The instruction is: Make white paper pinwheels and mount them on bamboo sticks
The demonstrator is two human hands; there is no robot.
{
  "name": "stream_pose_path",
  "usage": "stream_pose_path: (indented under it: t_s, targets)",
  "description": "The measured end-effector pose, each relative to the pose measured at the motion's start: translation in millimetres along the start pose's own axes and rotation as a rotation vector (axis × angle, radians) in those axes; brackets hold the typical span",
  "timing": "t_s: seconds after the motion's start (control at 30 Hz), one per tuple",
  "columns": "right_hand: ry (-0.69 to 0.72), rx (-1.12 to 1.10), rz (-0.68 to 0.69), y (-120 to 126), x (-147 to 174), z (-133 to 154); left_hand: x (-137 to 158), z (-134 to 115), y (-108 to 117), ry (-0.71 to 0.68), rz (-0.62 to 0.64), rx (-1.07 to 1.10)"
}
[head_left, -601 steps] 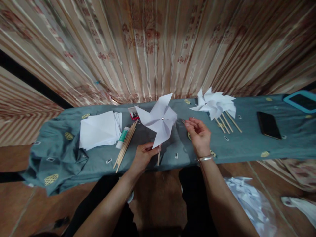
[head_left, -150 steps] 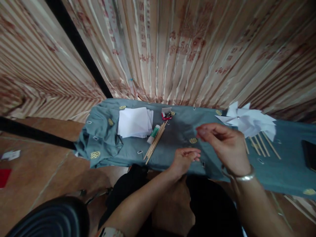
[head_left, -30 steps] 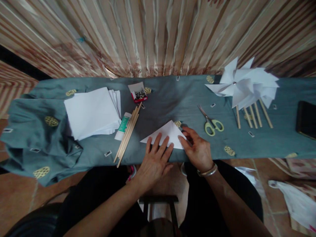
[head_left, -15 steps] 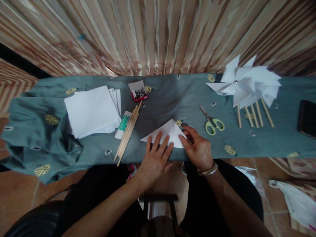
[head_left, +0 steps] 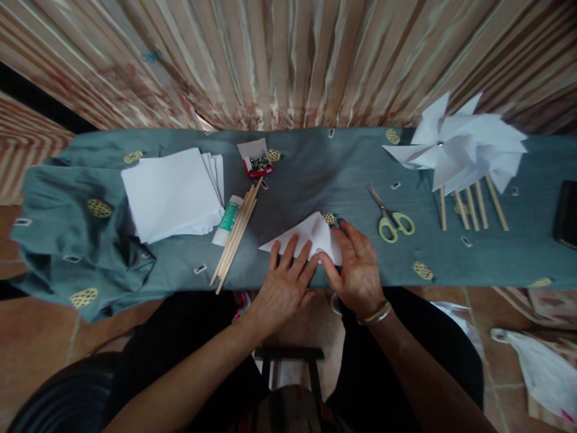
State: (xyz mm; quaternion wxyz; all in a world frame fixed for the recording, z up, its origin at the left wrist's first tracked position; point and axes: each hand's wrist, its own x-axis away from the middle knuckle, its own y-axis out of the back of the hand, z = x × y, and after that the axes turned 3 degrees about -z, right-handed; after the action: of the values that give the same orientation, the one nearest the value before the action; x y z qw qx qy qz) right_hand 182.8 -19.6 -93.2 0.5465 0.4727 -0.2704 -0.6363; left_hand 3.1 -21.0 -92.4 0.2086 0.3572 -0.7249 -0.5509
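Note:
A folded white sheet of paper (head_left: 311,231) lies at the front of the cloth-covered table, its right corner turned over toward the middle. My left hand (head_left: 283,279) rests flat on its lower left part, fingers spread, holding nothing. With my right hand (head_left: 358,270), bracelet at the wrist, I hold the folded right side: the thumb is on the turned-over flap and the fingers lie along the right edge. Green-handled scissors (head_left: 392,225) lie open to the right. On the left are several wooden sticks (head_left: 237,237) beside a glue stick (head_left: 228,221).
A stack of white paper (head_left: 174,195) sits on the left. Behind the sticks stands an open box of metal tacks (head_left: 256,162). Paper pinwheels (head_left: 460,144) on sticks lie at the right, with a dark object (head_left: 565,213) beyond. A curtain (head_left: 288,66) hangs behind the table.
My right hand has moved the paper's right corner over to the left, and its thumb now sits near my left fingertips. My left hand stays flat on the paper.

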Motion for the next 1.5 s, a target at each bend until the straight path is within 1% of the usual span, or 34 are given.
stream_pose_path:
  t_s: [0.13,0.27,0.5,0.67,0.87,0.93,1.03,1.13,1.23,1.37,1.5]
  targets:
    - [-0.014,0.041,0.008,-3,7,-1,1,2,-2,-0.009,0.009,-0.031]
    - [-0.025,0.044,-0.002,-3,12,-10,7,12,0,-0.019,-0.004,-0.048]
    - [-0.066,0.05,-0.034,5,28,-29,32,31,2,0.039,-0.111,-0.054]
    - [-0.094,0.04,-0.041,13,39,-46,45,34,3,0.071,-0.15,-0.087]
    - [-0.081,-0.054,-0.089,19,45,-59,53,38,-4,0.081,-0.21,-0.091]
    - [-0.084,-0.094,-0.111,21,42,-58,52,36,-2,0.088,-0.241,-0.065]
    - [-0.09,-0.152,-0.125,23,33,-52,47,30,5,0.096,-0.305,-0.031]
    - [-0.081,-0.188,-0.078,19,22,-44,40,23,14,0.106,-0.35,-0.013]
    - [-0.087,-0.217,-0.058,11,14,-41,33,20,17,0.108,-0.394,0.025]
    - [-0.125,-0.303,-0.091,4,9,-38,24,22,14,0.11,-0.449,0.087]
    - [-0.167,-0.427,-0.161,9,8,-26,14,20,15,0.105,-0.487,0.137]
